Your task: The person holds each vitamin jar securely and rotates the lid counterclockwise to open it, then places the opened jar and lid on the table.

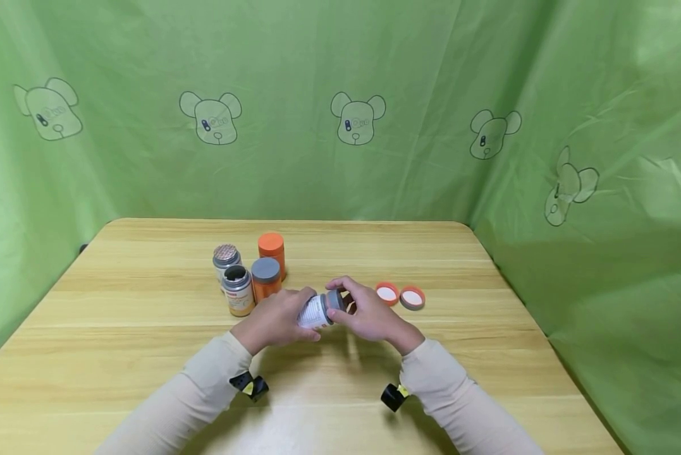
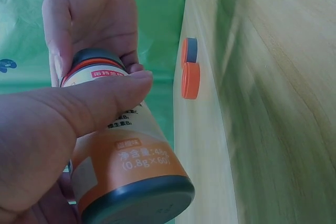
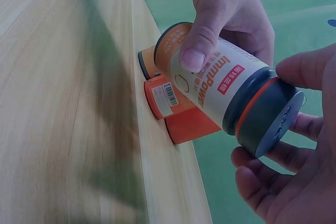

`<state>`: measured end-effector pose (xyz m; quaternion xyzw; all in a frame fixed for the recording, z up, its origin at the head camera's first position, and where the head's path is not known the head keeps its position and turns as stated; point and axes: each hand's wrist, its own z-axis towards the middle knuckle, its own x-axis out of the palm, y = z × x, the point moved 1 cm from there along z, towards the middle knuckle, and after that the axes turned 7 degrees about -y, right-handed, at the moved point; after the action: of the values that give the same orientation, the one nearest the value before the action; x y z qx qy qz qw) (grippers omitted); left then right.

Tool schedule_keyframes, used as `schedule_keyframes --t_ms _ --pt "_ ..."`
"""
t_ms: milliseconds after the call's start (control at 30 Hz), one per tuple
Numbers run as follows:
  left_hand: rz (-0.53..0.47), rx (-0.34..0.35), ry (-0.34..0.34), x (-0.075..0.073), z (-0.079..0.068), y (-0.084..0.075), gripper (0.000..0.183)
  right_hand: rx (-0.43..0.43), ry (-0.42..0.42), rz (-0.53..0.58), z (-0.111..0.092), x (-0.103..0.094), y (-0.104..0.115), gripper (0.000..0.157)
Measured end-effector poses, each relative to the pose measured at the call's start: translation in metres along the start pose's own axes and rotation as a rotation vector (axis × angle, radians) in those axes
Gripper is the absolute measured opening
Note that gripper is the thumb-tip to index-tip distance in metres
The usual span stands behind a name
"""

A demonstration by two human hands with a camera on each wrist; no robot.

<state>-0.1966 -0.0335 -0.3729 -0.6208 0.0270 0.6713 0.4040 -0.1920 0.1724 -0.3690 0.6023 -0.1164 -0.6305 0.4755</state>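
Observation:
My left hand [image 1: 274, 321] grips the body of a white-and-orange supplement bottle [image 3: 212, 74], its thumb laid across the label. The bottle is held tilted above the table, its capped end toward my right hand [image 1: 374, 314]. A dark grey cap [image 3: 270, 119] with an orange ring beneath it sits on the neck. Thumb and fingers of my right hand pinch this cap from opposite sides. In the left wrist view the bottle's dark base [image 2: 142, 203] faces the camera, and the right hand partly hides the cap.
Left of the hands stand a foil-topped bottle [image 1: 226, 256], an uncapped bottle with a dark mouth [image 1: 239, 298], an orange bottle with a grey lid [image 1: 266, 272] and one with an orange lid [image 1: 271, 243]. Two loose caps, orange [image 1: 394, 297] and grey-rimmed [image 1: 413, 307], lie liner-up at right.

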Motion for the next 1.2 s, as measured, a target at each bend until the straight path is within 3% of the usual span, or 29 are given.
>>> schedule_keyframes --t_ms 433,800,1200 --pt "-0.008 0.013 -0.012 0.0005 0.0002 0.0005 0.063 0.064 0.008 0.004 0.0004 0.001 0.0009 0.035" --pt "0.002 -0.005 0.0 0.0001 0.0002 -0.0009 0.065 -0.017 0.027 0.028 -0.0003 -0.0019 0.0007 0.038" --pt "0.008 -0.002 -0.003 0.0004 -0.0003 -0.0015 0.063 0.039 0.025 0.014 -0.0011 -0.0012 -0.0013 0.038"
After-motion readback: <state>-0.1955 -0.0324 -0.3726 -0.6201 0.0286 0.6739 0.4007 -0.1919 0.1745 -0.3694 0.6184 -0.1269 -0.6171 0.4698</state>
